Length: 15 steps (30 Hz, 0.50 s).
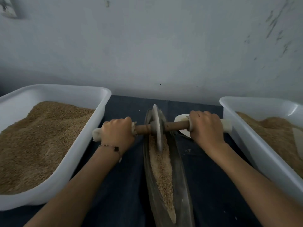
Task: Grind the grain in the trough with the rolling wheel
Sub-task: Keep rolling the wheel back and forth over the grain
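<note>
At the far left a white tub (91, 128) sat on the dark blue cloth (124, 185), heaped with brown grain (37, 141). Just beside its near-right wall, the left hand (117, 134) was curled tightly round the pale wrapped end of the wooden handle (176, 125), knuckles up, with a thin bracelet (113, 149) on the wrist.

In the middle lay the long, narrow metal trough (182, 185), running from the near edge of the view away toward the wall (147, 46). A strip of pale crushed grain (164, 174) filled its groove. The grey wheel (157, 126) stood upright on edge in the far part of the trough, its lower rim sunk into that strip, with the handle passing through its centre and reaching out to both sides.

The right hand (205, 126) gripped the other wrapped end of the handle, fingers closed over the top. Behind it a white scoop (181, 119) rested on the cloth, partly hidden.

At the far right stood a second white tub (246, 128), also holding brown grain, its inner wall near the right wrist.
</note>
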### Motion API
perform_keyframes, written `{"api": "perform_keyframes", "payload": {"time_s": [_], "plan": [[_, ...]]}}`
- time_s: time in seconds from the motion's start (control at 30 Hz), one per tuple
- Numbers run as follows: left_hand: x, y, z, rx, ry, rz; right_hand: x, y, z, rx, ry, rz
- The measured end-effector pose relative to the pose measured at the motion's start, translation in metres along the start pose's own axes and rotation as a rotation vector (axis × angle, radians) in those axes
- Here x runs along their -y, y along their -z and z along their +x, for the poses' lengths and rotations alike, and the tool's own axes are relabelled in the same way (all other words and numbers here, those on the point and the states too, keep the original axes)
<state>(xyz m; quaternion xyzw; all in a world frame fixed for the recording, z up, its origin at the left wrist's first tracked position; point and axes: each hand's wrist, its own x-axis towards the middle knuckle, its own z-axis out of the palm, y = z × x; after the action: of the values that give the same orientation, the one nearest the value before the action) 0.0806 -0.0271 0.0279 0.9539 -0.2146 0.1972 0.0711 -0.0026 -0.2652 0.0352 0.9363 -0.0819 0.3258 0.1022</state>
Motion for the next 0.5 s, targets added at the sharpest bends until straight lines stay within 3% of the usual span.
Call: {"api": "perform_keyframes", "payload": {"time_s": [0.33, 0.5], "plan": [[-0.004, 0.044, -0.111, -0.168, -0.257, -0.040, -0.007, 0.061, -0.107, -0.070, 0.078, 0.137], [-0.002, 0.038, -0.117, -0.198, -0.263, -0.064, -0.003, 0.075, -0.108, -0.033, 0.089, 0.125]]}}
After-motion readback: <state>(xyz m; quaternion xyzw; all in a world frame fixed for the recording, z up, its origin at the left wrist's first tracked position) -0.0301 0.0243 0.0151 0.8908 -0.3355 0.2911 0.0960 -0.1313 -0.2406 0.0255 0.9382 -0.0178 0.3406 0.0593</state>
